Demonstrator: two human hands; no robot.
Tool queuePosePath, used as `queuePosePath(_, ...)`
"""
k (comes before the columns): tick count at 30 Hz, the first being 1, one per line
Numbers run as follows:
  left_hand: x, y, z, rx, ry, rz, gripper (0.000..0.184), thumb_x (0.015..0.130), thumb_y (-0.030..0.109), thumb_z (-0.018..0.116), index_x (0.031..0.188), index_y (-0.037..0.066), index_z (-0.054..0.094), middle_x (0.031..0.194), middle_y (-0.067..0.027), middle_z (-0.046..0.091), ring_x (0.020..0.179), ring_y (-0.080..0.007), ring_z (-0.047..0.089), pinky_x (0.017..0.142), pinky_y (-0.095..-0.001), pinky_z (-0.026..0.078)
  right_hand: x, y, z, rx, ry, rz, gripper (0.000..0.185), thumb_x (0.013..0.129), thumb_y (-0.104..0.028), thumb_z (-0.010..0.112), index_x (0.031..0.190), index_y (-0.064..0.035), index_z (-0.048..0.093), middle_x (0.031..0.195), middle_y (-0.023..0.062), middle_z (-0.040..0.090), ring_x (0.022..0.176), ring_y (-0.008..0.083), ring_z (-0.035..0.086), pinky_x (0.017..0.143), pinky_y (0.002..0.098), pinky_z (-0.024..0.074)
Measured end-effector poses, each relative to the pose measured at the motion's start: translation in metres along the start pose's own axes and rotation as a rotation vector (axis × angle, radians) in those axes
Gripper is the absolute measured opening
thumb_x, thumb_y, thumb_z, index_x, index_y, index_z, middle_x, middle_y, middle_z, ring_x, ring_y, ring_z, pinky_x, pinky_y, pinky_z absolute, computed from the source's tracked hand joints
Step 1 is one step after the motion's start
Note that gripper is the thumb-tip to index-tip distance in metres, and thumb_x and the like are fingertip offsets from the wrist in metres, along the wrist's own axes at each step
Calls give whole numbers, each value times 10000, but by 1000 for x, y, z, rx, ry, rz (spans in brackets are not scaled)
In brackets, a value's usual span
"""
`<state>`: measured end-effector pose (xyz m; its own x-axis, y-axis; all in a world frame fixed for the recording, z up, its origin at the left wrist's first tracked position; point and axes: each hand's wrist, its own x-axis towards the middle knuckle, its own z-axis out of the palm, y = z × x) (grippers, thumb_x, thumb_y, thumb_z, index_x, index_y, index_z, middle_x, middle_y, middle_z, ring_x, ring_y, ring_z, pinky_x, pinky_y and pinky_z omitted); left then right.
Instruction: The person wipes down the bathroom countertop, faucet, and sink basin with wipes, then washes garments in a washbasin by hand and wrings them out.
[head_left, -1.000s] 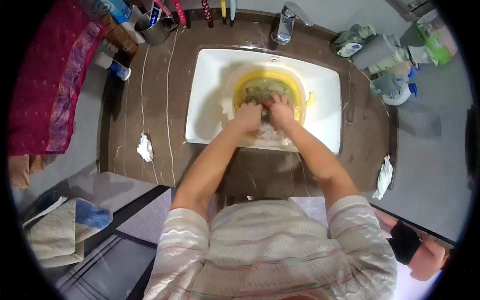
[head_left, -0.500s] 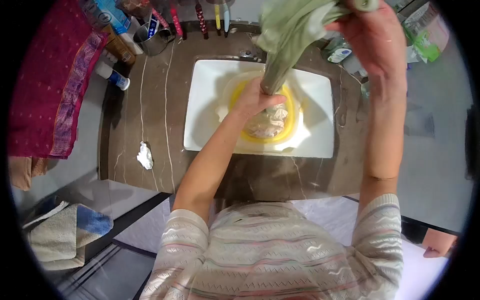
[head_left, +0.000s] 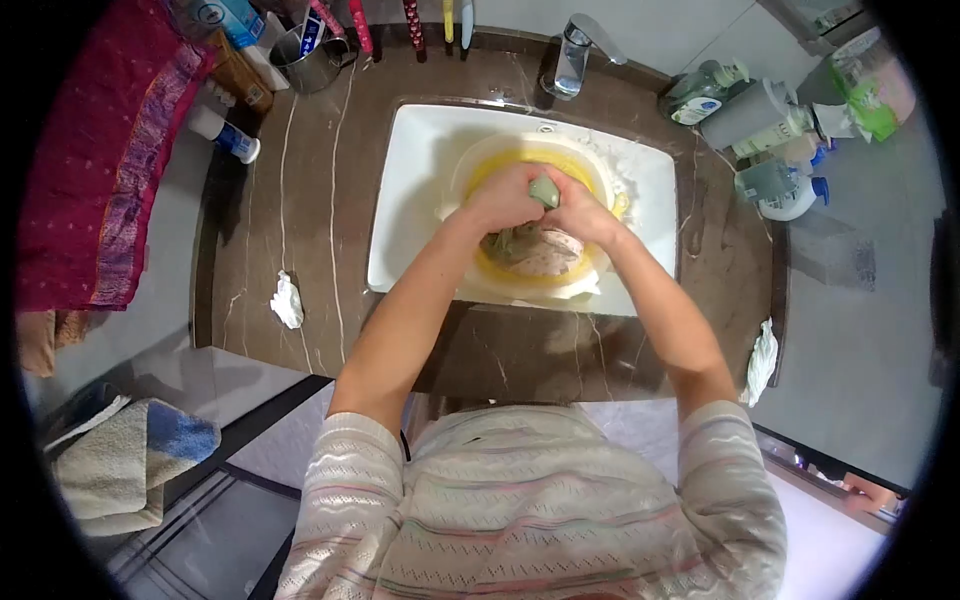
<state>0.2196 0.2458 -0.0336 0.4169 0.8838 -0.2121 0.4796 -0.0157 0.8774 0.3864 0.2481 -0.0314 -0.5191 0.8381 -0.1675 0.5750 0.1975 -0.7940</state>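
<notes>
My left hand [head_left: 503, 200] and my right hand [head_left: 584, 210] are side by side over a round basin with a yellow inner wall [head_left: 497, 165]. Both are closed on a wet green cloth [head_left: 543, 191]. A bunched bit of it shows between the fingers, and a darker part [head_left: 512, 244] hangs down below the left hand into the basin. In the basin lies a pale, patterned cloth [head_left: 556, 254], partly hidden by the hands. The basin sits inside a white rectangular sink [head_left: 408, 225].
A chrome tap [head_left: 572, 62] stands behind the sink. Bottles [head_left: 695, 98] line the counter's right side; a metal mug [head_left: 303, 62] and a tube [head_left: 236, 150] are at the left. Crumpled white pieces lie on the left counter [head_left: 287, 300] and at the right edge [head_left: 762, 362].
My right hand has come down from high at the upper right to beside my left hand. The green cloth, stretched up before, is now lowered and bunched over the basin.
</notes>
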Motion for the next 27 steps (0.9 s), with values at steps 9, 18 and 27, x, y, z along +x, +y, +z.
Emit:
queuePosePath(9, -29, -35, 23, -788, 169, -568, 603, 810, 404, 599, 1278, 67, 424, 1176, -121, 528, 957, -265, 568, 711, -375, 510, 21, 82, 41, -566, 26, 235, 420, 673, -110, 657, 1081, -75, 561, 1039, 144, 613, 962, 293, 585, 828, 352, 474)
queuePosePath(18, 10, -115, 82, -1654, 251, 169, 434, 859, 349, 518, 1160, 38, 489, 1022, -94, 581, 873, -247, 596, 698, -354, 523, -15, -76, 52, -76, 239, -448, 335, 690, -63, 569, 1022, -94, 602, 924, 134, 627, 841, 271, 602, 734, 351, 487)
queuePosePath(27, -35, -34, 16, -935, 336, -436, 661, 816, 395, 584, 1344, 99, 320, 1202, -113, 485, 1068, -258, 484, 744, -417, 457, 22, 92, 52, -157, 466, 431, 400, 775, -73, 522, 1172, -56, 487, 1017, 238, 593, 949, 309, 590, 832, 403, 459)
